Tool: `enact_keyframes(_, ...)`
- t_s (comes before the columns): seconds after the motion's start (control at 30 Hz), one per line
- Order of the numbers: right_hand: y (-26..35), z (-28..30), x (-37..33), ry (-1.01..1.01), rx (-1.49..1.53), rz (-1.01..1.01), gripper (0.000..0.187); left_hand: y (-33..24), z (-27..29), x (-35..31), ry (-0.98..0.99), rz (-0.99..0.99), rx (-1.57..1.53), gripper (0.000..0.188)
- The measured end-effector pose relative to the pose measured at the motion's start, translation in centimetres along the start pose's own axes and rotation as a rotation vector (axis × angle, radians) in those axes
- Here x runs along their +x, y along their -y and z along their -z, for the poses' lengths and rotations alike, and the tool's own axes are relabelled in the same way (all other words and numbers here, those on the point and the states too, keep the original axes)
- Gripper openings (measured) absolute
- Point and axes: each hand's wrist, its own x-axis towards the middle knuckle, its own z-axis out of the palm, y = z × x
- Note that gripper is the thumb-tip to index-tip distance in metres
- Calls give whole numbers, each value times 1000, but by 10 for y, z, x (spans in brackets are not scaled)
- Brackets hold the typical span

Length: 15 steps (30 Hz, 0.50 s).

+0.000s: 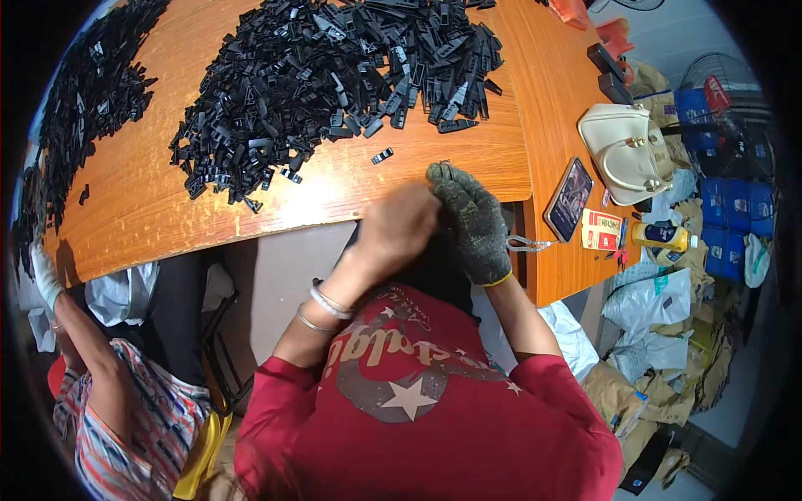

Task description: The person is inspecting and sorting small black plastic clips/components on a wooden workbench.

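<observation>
My bare left hand (399,224) is blurred by motion, its fingers curled in, close against my right hand just past the table's near edge. A grey-green knit glove with a yellow cuff covers my right hand (472,221). Its fingers are bent together; a bit of something dark shows at the fingertips, too small to name. Whatever lies between the two hands is hidden. Ahead of them, a single small black plastic clip-like part (383,155) lies apart on the wooden table (334,199). Beyond it spreads a big heap of black plastic parts (292,92).
Another black heap (92,83) lies at far left, where a co-worker's gloved hand (44,274) touches the table edge. On the right side table are a phone (570,200), a cream handbag (625,154) and a yellow bottle (664,236). Bags (660,301) crowd the floor beyond.
</observation>
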Motion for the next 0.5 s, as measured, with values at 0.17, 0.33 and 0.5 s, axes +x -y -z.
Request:
enact_keyframes(0.17,23,20,12,54,36,-577,37,42,40,33,189,33,348,32)
enact_keyframes(0.33,24,24,12,77,213,-675,36,48,47,34,348,35,353,18)
enact_keyframes(0.5,14,25,19,190,-426,-208,41,45,45,28,315,198,233,11)
